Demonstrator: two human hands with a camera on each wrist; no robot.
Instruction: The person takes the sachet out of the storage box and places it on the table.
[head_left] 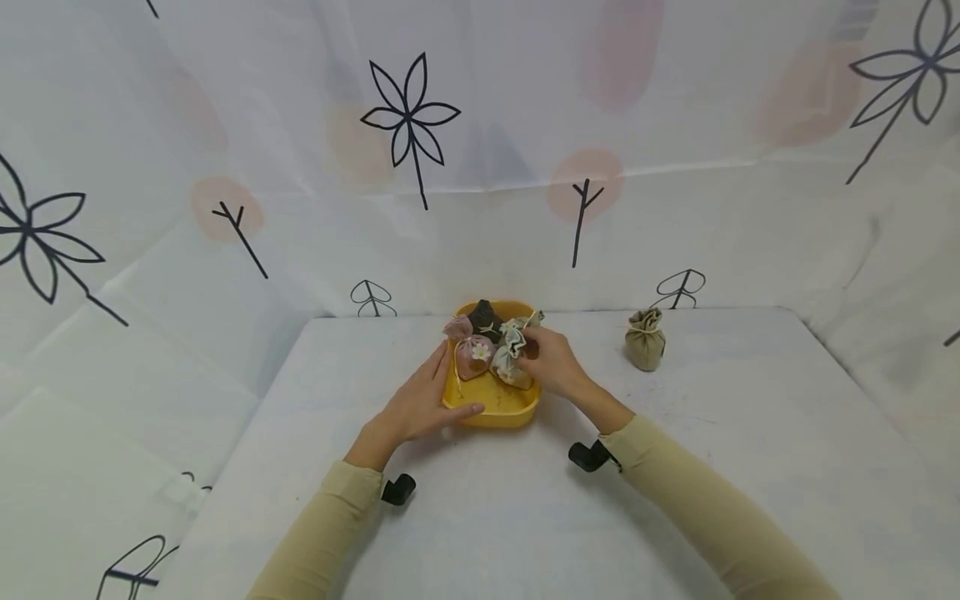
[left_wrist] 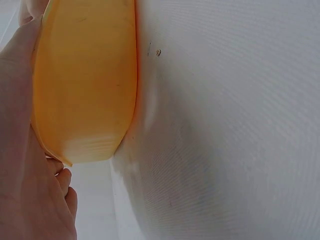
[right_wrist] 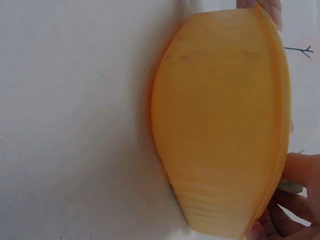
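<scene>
Several small drawstring pouches sit in the yellow plastic container (head_left: 501, 417). Among them are a pink pouch (head_left: 471, 367) bearing a white flower and a dark pouch (head_left: 483, 318) behind it. My left hand (head_left: 420, 402) rests against the container's left side, its thumb stretched along the front rim. At the container's right, my right hand (head_left: 553, 360) pinches a light patterned pouch (head_left: 512, 360) by its gathered top, over the right rim. Only a bit of that pouch shows in the right wrist view, beyond the container's wall (right_wrist: 220, 115).
A khaki drawstring pouch (head_left: 645, 342) stands upright on the white-covered table (head_left: 495, 517), right of the container. Behind the table hangs a white curtain (head_left: 480, 242) printed with plants. Black wrist devices sit at both sleeve cuffs.
</scene>
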